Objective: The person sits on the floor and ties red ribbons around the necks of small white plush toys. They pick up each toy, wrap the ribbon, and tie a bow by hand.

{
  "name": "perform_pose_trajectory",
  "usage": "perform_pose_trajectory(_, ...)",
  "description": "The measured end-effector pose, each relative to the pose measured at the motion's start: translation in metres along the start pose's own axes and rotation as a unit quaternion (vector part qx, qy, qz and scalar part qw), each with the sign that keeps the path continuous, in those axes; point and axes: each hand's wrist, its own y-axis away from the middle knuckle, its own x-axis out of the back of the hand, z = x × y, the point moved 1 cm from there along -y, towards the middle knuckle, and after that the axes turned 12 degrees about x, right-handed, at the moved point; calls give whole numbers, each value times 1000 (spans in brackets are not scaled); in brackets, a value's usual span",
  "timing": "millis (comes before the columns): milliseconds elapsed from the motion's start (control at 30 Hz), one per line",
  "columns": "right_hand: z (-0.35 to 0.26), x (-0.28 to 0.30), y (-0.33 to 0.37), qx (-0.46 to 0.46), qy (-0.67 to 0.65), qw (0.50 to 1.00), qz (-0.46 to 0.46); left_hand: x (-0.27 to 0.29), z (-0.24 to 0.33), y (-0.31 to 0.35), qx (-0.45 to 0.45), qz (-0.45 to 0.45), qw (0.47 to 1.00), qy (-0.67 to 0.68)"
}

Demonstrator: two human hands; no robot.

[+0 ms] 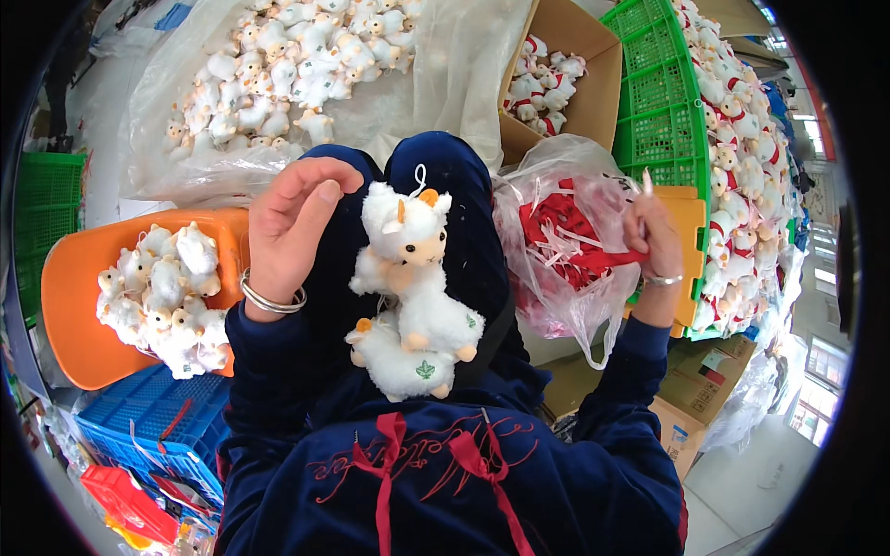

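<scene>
On my lap lie a few white plush sheep toys point(425, 315), heaped together. The top one point(408, 227) faces up with orange horns and a white hanging loop. Beside it, on the left, my left hand point(298, 218) is raised with thumb and fingers apart and nothing between them. Off to the right, my right hand point(654, 232) is closed at the edge of a clear plastic bag point(519, 222). Red ribbons point(565, 232) with white strips fill that bag, and one red ribbon stretches up to the right hand's fingers.
An orange chair point(69, 287) at the left holds more plush sheep. Below it stands a blue crate point(148, 408). Ahead, a heap of sheep point(306, 69) lies on plastic sheeting. A cardboard box point(593, 88) and a green crate point(654, 83) with red-ribboned sheep stand right.
</scene>
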Motion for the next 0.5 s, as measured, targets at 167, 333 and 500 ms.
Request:
perform_pose_trajectory(167,-53,-47,11,33,54,998,-21,-6,3,0,-1,5,1000,3)
perform_pose_trajectory(333,44,-39,-15,-100,546,817,-157,-5,13,5,-6,19,1000,-4)
perform_pose_trajectory(500,167,-18,9,-134,576,789,-165,3,10,15,6,33,999,8)
